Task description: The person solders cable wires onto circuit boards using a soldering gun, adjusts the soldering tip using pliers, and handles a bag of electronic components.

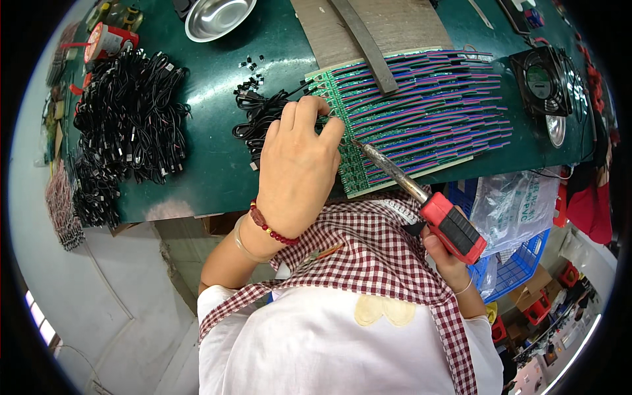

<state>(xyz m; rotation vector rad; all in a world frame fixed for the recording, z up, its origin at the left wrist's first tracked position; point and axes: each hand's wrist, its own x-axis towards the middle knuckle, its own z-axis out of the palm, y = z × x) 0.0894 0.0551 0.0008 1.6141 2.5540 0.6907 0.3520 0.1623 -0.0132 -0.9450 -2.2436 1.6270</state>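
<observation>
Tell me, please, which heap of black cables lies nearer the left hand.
The smaller heap, right beside the left hand; the larger heap lies farther left, near the red tub.

Green circuit-board panel [353,172]: laid on a green tabletop [214,174]; rows of multicoloured wires [428,108] spread along it, crossed by a flat metal bar [365,49]. Soldering iron [434,209], red-and-black handle: gripped in the right hand [442,253], its tip brought to the panel's left portion. Left hand [299,158]: fingers bent at the panel's left edge; whether anything is pinched cannot be seen. Left of the panel: black cable bundle [263,108], partly covered by the left hand; farther left, larger heap of black USB cables [138,118]. Right of the panel: cooling fan [541,82], black-framed.
</observation>
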